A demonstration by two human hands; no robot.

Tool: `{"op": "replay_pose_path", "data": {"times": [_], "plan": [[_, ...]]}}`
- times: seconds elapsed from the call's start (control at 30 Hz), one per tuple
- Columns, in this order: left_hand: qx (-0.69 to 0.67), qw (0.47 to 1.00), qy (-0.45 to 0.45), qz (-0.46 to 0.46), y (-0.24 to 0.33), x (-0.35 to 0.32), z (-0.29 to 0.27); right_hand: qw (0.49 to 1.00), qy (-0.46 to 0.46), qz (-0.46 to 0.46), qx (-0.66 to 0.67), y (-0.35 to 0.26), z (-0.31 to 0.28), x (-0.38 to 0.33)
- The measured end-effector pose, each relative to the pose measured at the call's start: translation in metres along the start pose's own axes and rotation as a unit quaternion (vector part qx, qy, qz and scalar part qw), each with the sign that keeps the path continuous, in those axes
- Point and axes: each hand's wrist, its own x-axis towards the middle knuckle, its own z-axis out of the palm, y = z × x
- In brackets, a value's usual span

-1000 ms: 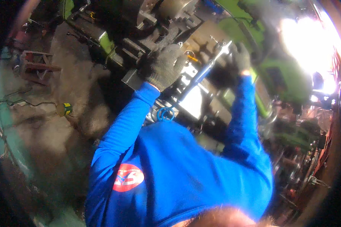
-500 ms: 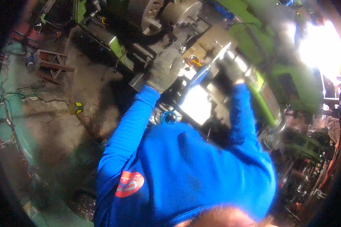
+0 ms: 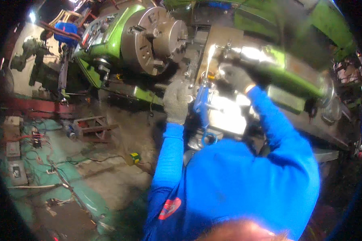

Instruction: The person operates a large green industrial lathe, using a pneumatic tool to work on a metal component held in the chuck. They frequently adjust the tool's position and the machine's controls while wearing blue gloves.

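Observation:
My left hand (image 3: 176, 100), in a grey knit glove, rests at the left side of the lathe carriage, its fingers curled downward. What lies under those fingers is hidden. Farther right, my gloved right hand (image 3: 236, 78) is bent over the tool-post area, partly blurred, with its fingers closed around something I cannot make out. Between the hands lies a blue air blow gun (image 3: 202, 100), touched by neither, its thin nozzle pointing away from me. A blue coiled hose (image 3: 209, 139) hangs at its near end. Bright glare covers the flat metal plate (image 3: 228, 116) beside it.
A large round lathe chuck (image 3: 138, 42) holds a thick metal cylinder (image 3: 171, 38) beyond my left hand. The green headstock (image 3: 108, 42) stands at left, the green tailstock (image 3: 295, 72) at right. Cables (image 3: 64, 182) and a yellow-green box (image 3: 133, 158) lie on the floor.
The view has swung, bringing the chuck and headstock fully in. My left hand stays by the carriage; my right hand now sits closer to the tool post, its forearm slanting more. The blow gun stays put.

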Motion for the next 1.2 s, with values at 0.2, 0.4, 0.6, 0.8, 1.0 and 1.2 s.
{"op": "replay_pose_path", "data": {"times": [0.2,0.4,0.6,0.8,1.0,1.2], "plan": [[0.1,0.99,-0.009,0.095,-0.004,0.002,-0.003,0.976,0.01,0.042,-0.213,-0.032,-0.019,-0.006],[0.057,0.997,-0.004,0.047,-0.001,-0.002,0.001,0.956,-0.018,0.013,-0.292,-0.016,-0.024,0.013],[-0.017,1.0,0.002,-0.015,0.006,-0.002,-0.002,0.942,-0.037,-0.01,-0.335,-0.039,-0.033,0.018],[-0.002,1.0,0.017,0.016,-0.003,-0.003,0.003,0.898,-0.038,-0.003,-0.439,-0.035,-0.025,0.039],[-0.022,1.0,0.009,-0.006,0.004,-0.002,-0.001,0.881,-0.138,0.005,-0.452,-0.079,-0.032,0.044],[-0.053,0.998,0.014,-0.018,0.003,-0.002,0.002,0.921,-0.028,0.013,-0.388,-0.036,-0.022,0.022]]}}
